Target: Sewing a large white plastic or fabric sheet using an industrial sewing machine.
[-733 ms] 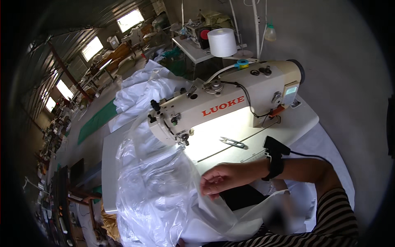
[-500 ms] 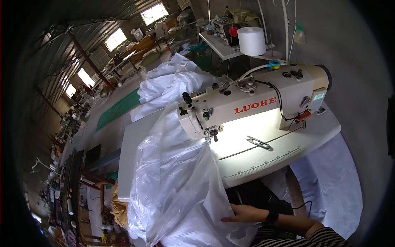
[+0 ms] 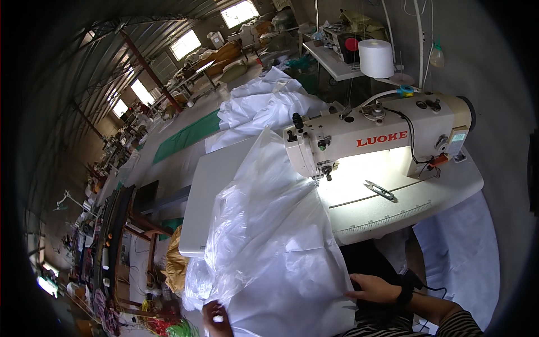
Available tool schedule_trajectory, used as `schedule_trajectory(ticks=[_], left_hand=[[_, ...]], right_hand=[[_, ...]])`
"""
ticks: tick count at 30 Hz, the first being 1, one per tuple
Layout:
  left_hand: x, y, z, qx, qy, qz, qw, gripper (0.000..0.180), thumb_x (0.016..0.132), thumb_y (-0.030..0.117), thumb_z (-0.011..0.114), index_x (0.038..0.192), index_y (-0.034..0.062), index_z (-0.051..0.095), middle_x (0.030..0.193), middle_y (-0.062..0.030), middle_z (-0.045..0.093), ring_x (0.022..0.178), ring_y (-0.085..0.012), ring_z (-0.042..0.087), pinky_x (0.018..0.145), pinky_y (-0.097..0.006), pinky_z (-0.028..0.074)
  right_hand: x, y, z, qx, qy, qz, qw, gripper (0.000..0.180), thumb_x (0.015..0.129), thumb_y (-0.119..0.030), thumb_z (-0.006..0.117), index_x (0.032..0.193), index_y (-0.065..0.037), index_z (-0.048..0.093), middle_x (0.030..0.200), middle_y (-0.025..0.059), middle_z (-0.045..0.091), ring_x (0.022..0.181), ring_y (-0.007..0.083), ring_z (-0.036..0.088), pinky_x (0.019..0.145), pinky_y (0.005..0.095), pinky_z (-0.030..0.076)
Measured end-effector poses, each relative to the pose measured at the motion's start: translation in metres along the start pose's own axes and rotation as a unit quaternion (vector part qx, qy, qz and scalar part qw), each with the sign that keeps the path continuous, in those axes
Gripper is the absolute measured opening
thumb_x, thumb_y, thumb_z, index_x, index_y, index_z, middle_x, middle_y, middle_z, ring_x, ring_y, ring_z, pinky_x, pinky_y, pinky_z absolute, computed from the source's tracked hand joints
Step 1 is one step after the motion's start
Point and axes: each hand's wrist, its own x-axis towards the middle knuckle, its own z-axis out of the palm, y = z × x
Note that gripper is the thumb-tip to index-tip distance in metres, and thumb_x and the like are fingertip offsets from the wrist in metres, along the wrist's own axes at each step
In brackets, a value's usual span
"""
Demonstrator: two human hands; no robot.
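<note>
Both hands low — right hand (image 3: 375, 288) fingers flat on white fabric (image 3: 269, 236); left hand (image 3: 216, 319) pinching hem (partly cropped).

Our right hand (image 3: 375, 288) is bare, and just behind it we wear a black wrist strap (image 3: 405, 293) with a small boxy black unit on it. A thin black cable (image 3: 435, 290) runs off from that unit. Farther up the right arm we have a sleeve (image 3: 457, 324) striped in black and white. Our left hand (image 3: 216, 318) is bare too, and only a part of it shows at the lower edge.
</note>
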Motion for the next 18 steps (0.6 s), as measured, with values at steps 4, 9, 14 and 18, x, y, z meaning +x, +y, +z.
schedule_trajectory(ticks=[4, 9, 14, 18], left_hand=[[0.044, 0.028, 0.085, 0.205, -0.163, 0.166, 0.951, 0.033, 0.079, 0.004, 0.072, 0.111, 0.0044, 0.065, 0.088, -0.0116, 0.068, 0.083, -0.0257, 0.066, 0.075, -0.034, 0.053], [0.091, -0.065, 0.066, -0.259, -0.235, -0.258, 0.901, 0.018, 0.085, -0.001, 0.062, 0.103, -0.0007, 0.066, 0.079, -0.0121, 0.070, 0.064, -0.0177, 0.064, 0.062, -0.030, 0.050], [0.104, -0.065, 0.079, 0.062, 0.049, -0.037, 0.996, 0.026, 0.082, -0.004, 0.062, 0.108, 0.0008, 0.062, 0.102, -0.0112, 0.065, 0.081, -0.0234, 0.062, 0.075, -0.033, 0.050], [0.084, 0.010, 0.085, 0.052, -0.052, 0.042, 0.996, 0.041, 0.074, 0.005, 0.076, 0.111, 0.0047, 0.060, 0.113, -0.0117, 0.060, 0.098, -0.0277, 0.059, 0.085, -0.039, 0.048]], right_hand=[[0.030, 0.008, -0.022, 0.093, -0.024, 0.000, 0.995, 0.045, 0.093, -0.035, 0.064, 0.121, 0.000, 0.059, 0.106, 0.0174, 0.067, 0.096, 0.0262, 0.066, 0.085, 0.0349, 0.051], [0.030, -0.005, -0.061, 0.309, -0.047, -0.014, 0.950, 0.033, 0.093, -0.019, 0.066, 0.117, 0.003, 0.062, 0.100, 0.0077, 0.070, 0.095, 0.0091, 0.063, 0.085, 0.0257, 0.051], [0.004, 0.014, -0.031, 0.223, -0.053, 0.053, 0.972, 0.035, 0.092, -0.019, 0.068, 0.120, 0.002, 0.062, 0.108, 0.0087, 0.069, 0.102, 0.0137, 0.062, 0.093, 0.0305, 0.049], [-0.007, 0.019, 0.004, 0.372, -0.045, 0.120, 0.919, 0.034, 0.092, -0.021, 0.069, 0.117, 0.002, 0.064, 0.111, 0.0073, 0.068, 0.105, 0.0149, 0.061, 0.094, 0.0295, 0.048]])
